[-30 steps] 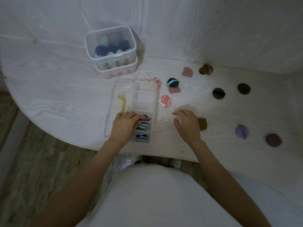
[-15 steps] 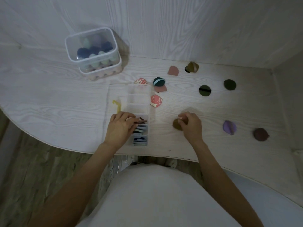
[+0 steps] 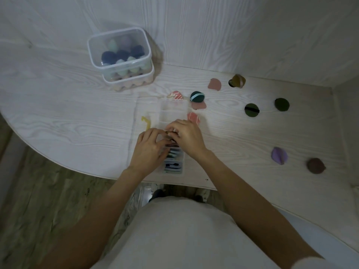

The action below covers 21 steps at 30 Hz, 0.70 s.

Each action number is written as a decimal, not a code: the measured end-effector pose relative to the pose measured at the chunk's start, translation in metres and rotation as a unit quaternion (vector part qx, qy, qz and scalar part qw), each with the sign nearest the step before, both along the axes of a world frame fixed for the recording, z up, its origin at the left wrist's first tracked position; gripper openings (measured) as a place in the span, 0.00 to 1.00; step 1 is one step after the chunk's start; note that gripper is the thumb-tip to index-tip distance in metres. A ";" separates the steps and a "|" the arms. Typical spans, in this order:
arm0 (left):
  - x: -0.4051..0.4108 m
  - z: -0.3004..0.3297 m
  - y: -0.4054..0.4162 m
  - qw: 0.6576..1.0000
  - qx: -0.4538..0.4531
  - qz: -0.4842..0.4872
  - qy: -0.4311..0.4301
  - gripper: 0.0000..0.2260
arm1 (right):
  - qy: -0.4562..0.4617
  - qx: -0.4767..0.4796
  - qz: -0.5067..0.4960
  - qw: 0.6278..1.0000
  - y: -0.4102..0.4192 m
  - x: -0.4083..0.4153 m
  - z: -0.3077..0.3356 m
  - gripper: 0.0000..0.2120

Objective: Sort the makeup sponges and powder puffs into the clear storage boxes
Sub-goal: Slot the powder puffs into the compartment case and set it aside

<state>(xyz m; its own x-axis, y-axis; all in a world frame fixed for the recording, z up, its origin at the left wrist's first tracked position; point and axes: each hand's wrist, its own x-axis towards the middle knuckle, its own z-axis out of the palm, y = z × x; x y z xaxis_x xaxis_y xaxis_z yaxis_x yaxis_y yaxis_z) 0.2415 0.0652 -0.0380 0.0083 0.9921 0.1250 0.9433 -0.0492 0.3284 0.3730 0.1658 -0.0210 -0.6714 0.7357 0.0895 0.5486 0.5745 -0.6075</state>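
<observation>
Both hands meet over the long clear compartmented plastic box (image 3: pixel 171 111), whose length runs away from the person. The right hand (image 3: pixel 187 135) pinches a small dark olive powder puff (image 3: pixel 169 133) directly above a middle compartment. The left hand (image 3: pixel 150 147) curls beside it, fingertips touching the puff.

hands (image 3: pixel 171 141) hiding divided box (image 3: pixel 172 109) middle, pinched item unclear
</observation>
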 end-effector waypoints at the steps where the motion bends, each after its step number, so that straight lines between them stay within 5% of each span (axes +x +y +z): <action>1: -0.001 0.001 0.001 1.000 -0.005 0.001 -0.001 0.10 | -0.012 0.008 0.003 1.000 0.001 0.001 -0.001 0.08; 10: -0.004 0.000 0.005 0.998 -0.062 -0.031 -0.011 0.15 | -0.033 0.004 0.009 0.999 0.000 0.017 0.004 0.11; 16: 0.009 0.017 0.006 0.999 -0.038 0.018 -0.009 0.16 | 0.055 -0.017 -0.134 0.989 -0.011 0.075 0.009 0.10; 21: 0.042 0.041 0.021 0.998 0.009 -0.026 -0.055 0.14 | -0.004 -0.034 -0.241 0.970 -0.021 0.163 0.001 0.10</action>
<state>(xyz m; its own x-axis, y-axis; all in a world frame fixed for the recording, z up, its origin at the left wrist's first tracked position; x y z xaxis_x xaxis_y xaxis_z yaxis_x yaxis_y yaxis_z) 0.2833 0.0864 0.0026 0.0460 0.9883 0.1455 0.8978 -0.1047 0.4278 0.5357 0.1449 -0.0204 -0.2483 0.9683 0.0256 0.7487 0.2086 -0.6292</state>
